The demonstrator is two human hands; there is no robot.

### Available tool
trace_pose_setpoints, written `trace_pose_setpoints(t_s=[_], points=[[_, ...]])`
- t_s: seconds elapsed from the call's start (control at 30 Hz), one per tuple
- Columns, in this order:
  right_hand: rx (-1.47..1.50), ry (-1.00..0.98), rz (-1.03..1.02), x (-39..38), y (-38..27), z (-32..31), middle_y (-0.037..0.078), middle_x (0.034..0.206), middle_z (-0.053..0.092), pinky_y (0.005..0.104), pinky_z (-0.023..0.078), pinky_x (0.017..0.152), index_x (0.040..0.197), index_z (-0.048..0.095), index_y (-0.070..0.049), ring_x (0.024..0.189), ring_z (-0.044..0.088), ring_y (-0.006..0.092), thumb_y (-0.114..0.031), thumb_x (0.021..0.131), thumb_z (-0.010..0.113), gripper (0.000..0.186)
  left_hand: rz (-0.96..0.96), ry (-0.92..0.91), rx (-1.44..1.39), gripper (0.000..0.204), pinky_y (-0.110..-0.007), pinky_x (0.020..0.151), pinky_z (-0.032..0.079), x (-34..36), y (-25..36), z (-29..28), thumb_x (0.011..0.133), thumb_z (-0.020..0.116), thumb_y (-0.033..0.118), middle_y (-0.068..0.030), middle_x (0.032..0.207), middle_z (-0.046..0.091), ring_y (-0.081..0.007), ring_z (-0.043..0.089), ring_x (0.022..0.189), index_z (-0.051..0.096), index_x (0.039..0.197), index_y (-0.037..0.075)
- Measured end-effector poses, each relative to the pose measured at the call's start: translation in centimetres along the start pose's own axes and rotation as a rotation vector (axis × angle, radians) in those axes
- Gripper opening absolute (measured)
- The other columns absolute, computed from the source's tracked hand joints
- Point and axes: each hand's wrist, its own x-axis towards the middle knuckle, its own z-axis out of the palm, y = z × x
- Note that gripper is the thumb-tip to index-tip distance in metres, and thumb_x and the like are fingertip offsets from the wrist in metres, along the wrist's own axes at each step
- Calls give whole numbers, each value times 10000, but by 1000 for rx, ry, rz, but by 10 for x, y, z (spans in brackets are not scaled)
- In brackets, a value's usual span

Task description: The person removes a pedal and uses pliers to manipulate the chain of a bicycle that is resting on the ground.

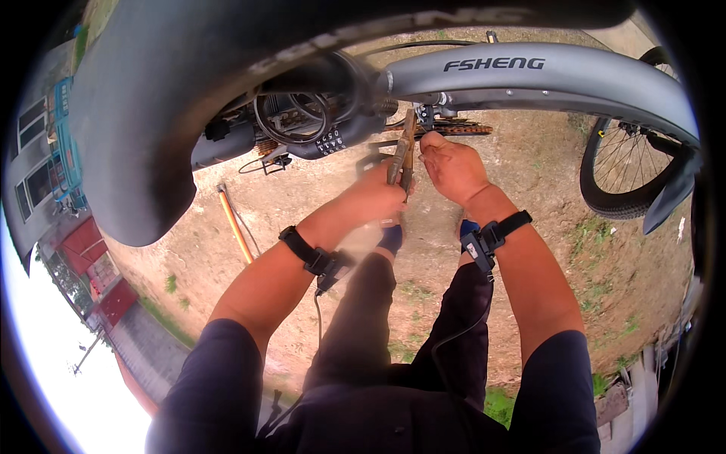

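Observation:
A pair of worn, rusty pliers (405, 151) points up from my left hand (378, 195), whose fingers are wrapped round the handles. The jaws reach up to the front derailleur (426, 115) under the grey bicycle frame (529, 74). Just right of the pliers, my right hand (456, 170) is closed in a pinch below the derailleur. What its fingertips hold, if anything, is hidden. Behind them shows a rusty brown chainring (465, 129). Whether the jaws grip anything is too small to tell.
The dark saddle (144, 136) looms large at the upper left. A coiled cable lock (293, 125) hangs near the rear of the bicycle. At the right stands the front wheel (628, 170). A yellow tube (235, 222) with a thin hose lies on the dirt ground (537, 159).

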Motion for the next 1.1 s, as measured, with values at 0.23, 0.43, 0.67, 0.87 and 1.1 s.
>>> trace_pose_setpoints(t_s=[0.23,0.43,0.67,0.87,1.1], points=[[35,15,-8,1,-2,1,23,980,602,374,535,668,855,622,-56,754,655,268,-66,843,627,16,-227,-149,-12,335,-388,845,566,-34,69,-21,820,646,123,-96,1013,671,-225,671,971,618,1129,-3],[51,91,-60,1,0,5,78,892,605,434,540,614,901,595,-84,684,659,318,-127,875,589,51,-278,-221,-17,310,-379,752,585,-32,89,-28,812,641,131,-105,950,678,-213,687,839,635,1091,-4],[36,34,-1,-2,0,3,17,997,598,373,537,670,867,616,-54,772,655,261,-77,845,622,33,-188,-62,52,171,-398,653,566,-20,61,-10,806,576,32,-154,888,655,-274,686,759,570,966,-28],[24,16,-23,1,-4,0,24,980,594,381,532,667,859,623,-61,762,648,267,-87,867,614,29,380,394,500,357,-373,713,515,38,-42,7,829,566,50,-123,913,658,-269,659,821,542,1181,-5],[-3,3,7,0,-1,3,24,970,595,379,531,662,850,621,-66,751,646,270,-93,873,617,36,181,238,445,418,-359,754,524,9,-13,7,807,569,39,-120,961,638,-240,641,938,520,1221,1]])
